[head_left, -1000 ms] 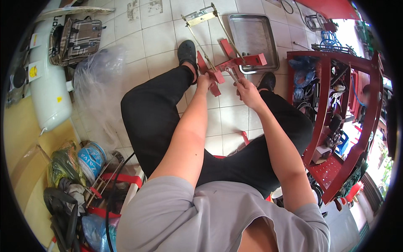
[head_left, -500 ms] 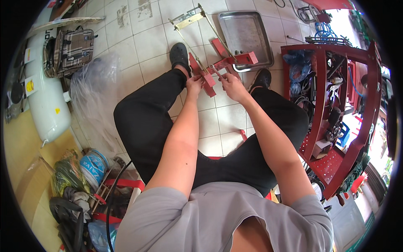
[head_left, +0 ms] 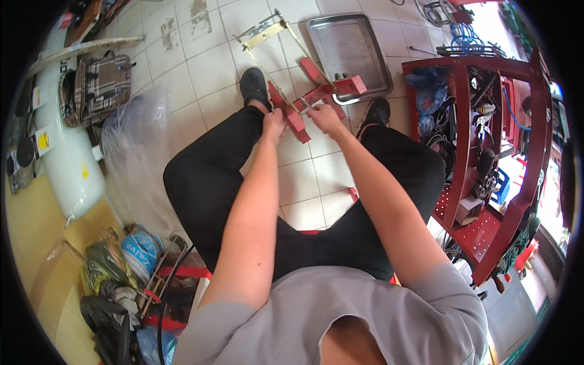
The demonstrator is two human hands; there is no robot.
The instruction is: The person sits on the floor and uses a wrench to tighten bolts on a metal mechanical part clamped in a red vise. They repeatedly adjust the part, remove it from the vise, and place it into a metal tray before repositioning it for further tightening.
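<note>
Between my feet on the tiled floor stands a red metal frame [head_left: 296, 125] with long brass-coloured rods [head_left: 257, 64] joined by a crosspiece at the far end. My left hand [head_left: 274, 126] is closed on the frame's near left part; the fingertips are partly hidden. A wrench [head_left: 306, 102], only a short piece of it visible, is gripped in my right hand [head_left: 325, 120]. Its head is by the middle of the frame, close to the foot of the left rod; whether it sits on a nut is too small to tell.
A shallow metal tray [head_left: 378, 58] lies beyond the frame, with small dark parts near its near edge. On the right stands a red tool rack [head_left: 460, 152]. On the left are clear plastic sheeting [head_left: 137, 143], a plaid bag [head_left: 104, 88] and a white tank [head_left: 73, 161].
My right hand has swung left and slightly up with the wrench, closer to my left hand. The left hand still holds the frame. The whole view has shifted slightly.
</note>
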